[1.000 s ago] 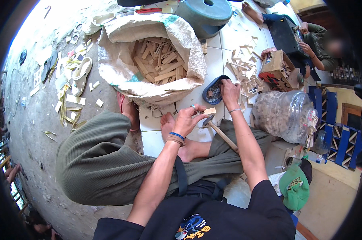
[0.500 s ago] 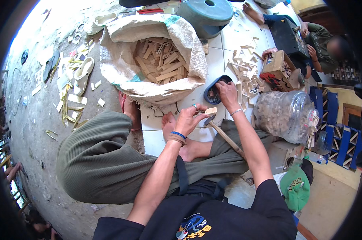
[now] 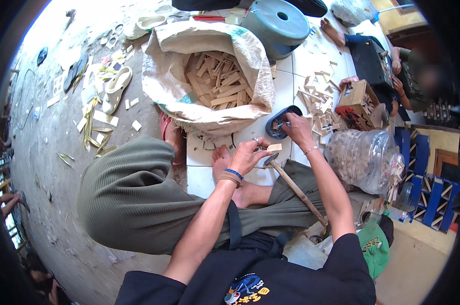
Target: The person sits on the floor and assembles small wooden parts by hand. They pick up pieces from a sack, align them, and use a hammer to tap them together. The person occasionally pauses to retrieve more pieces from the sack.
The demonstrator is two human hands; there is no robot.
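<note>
My left hand [image 3: 246, 156] pinches a small pale wooden block [image 3: 275, 147] between thumb and fingers, above the white tiles near my bare foot. My right hand [image 3: 299, 131] reaches down to a small dark blue bowl [image 3: 277, 133]. Its fingertips are drawn together at the bowl's right side, and what they hold is too small to make out. Small bits, some metallic-looking, lie in the bowl. A hammer [image 3: 297, 192] with a wooden handle rests across my right leg, its dark head just below the block.
A white woven sack [image 3: 209, 119] full of wooden strips stands ahead. Loose wooden pieces [image 3: 319, 104] lie right of the bowl. Beyond are a large clear plastic jar [image 3: 365, 157], a wooden box [image 3: 358, 104], a grey-green stool [image 3: 278, 25], and another person's hands [image 3: 399, 84].
The whole view has shifted slightly. My right hand's fingers have moved from inside the bowl to nearer its right side. More of the hammer handle shows. My left hand keeps the block.
</note>
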